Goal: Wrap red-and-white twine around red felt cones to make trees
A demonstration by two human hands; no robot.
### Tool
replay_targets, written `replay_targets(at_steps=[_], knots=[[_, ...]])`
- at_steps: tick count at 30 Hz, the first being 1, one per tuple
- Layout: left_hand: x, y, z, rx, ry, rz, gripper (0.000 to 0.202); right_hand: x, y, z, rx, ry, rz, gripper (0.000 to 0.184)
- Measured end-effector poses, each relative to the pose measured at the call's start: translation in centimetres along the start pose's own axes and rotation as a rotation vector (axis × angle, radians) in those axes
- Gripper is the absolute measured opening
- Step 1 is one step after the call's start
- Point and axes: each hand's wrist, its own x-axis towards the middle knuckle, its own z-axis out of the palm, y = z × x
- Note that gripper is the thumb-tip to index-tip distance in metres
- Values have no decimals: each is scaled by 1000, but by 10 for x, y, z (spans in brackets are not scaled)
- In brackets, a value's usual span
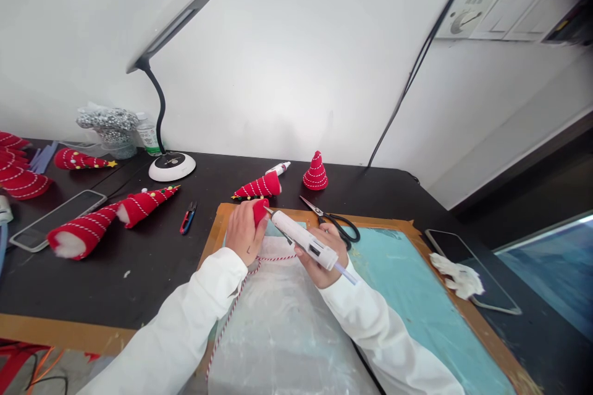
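Glue gun (299, 236) in right hand (334, 242); bottle label (148, 136) unreadably small.

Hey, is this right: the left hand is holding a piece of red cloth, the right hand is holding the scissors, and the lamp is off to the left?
Not quite: in the head view, the right hand holds a white glue gun; the scissors lie just beyond it. The left hand does hold red cloth, and the lamp is off to the left.
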Motion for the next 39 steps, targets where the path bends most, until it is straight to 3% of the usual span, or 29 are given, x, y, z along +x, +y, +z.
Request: replay_targets(at_steps=[15, 21, 28, 39], knots=[[-2, 1, 1, -80, -32, -30, 36, 1, 0, 0, -18, 21, -13, 28], [-3, -6, 9, -430, -37, -262, 39, -2, 3, 0, 80, 143, 57, 29], [-3, 1, 2, -858, -226, -276, 39, -2, 5, 0, 150, 217, 70, 23], [-6, 0, 6, -979, -225, -386, 48, 0, 2, -2, 181, 180, 63, 24]])
